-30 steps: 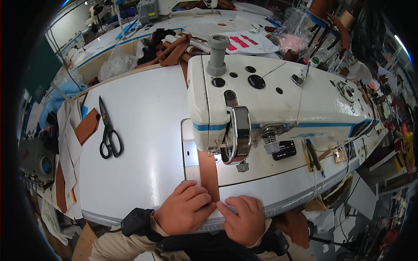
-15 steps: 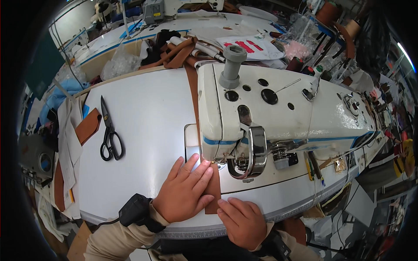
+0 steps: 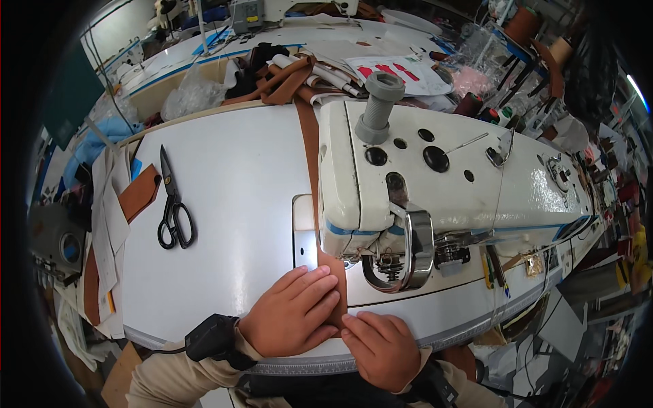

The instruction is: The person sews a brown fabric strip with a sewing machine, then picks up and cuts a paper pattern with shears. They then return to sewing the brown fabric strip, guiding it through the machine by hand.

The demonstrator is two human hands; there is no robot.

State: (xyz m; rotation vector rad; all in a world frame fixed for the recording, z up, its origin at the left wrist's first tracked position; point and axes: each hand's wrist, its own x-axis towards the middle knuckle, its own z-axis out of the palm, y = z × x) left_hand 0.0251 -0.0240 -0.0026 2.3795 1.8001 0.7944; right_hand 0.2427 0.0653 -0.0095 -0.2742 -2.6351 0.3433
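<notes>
A long brown strip of leather-like material (image 3: 332,272) runs along the left side of a white sewing machine (image 3: 442,183) and under its needle area, its near end by the table's front edge. My left hand (image 3: 289,316) lies flat on the strip, fingers stretched out, a little short of the presser foot. At the strip's right edge, near its end, my right hand (image 3: 384,347) has its fingers bent together against the material; the thumb is hidden. The needle itself is mostly hidden behind the machine head and a shiny metal guard (image 3: 420,248).
Black-handled scissors (image 3: 175,217) lie on the white table (image 3: 224,170) at left, beside brown and white pieces (image 3: 141,192). Behind are heaped brown and white scraps (image 3: 289,75) and plastic bags. Small tools (image 3: 494,266) lie under the machine arm; thread cones (image 3: 524,26) stand back right.
My left hand has slid back toward me along the strip, away from the presser foot. My right hand stays nearly in place. The view has shifted slightly.
</notes>
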